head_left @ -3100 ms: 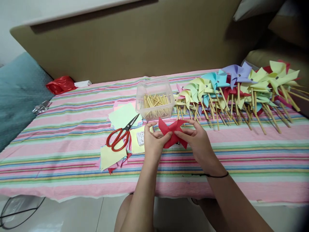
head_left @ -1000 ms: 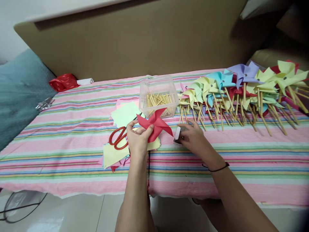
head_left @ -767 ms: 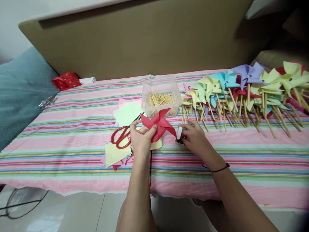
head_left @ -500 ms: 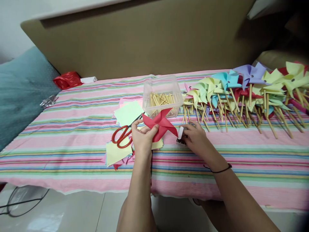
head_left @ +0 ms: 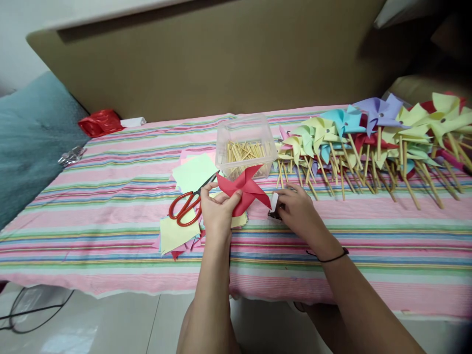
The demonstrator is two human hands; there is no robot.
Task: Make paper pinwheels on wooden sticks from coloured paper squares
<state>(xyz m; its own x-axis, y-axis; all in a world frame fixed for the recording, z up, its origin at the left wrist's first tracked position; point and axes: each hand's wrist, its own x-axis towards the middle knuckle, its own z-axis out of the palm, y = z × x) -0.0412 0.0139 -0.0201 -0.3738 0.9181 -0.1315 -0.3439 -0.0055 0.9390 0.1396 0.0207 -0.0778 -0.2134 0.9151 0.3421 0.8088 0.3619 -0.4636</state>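
Note:
My left hand [head_left: 217, 209] pinches a red paper pinwheel [head_left: 249, 190] at its centre, the thumb pressed over the folded middle. Its curved blades spread to either side, with no stick visible on it. To the right, my right hand [head_left: 298, 209] has its fingers curled at a small dark object with a white flap [head_left: 274, 202], low on the cloth. The fingers hide much of that object, so I cannot make out its kind. Red-handled scissors [head_left: 184, 209] lie open just left of my left hand, on top of paper squares [head_left: 179, 233].
Behind the pinwheel stands a clear plastic box [head_left: 228, 130] of short wooden sticks [head_left: 245, 151]. Many finished pinwheels [head_left: 379, 115] on sticks are heaped along the right. Pale green paper [head_left: 195, 171] lies beside the box. A red bag [head_left: 99, 123] rests at the far left of the striped cloth [head_left: 110, 211].
The whole view has shifted slightly. Both hands keep nearly the same pose, the left still on the red pinwheel and the right still at the small dark object.

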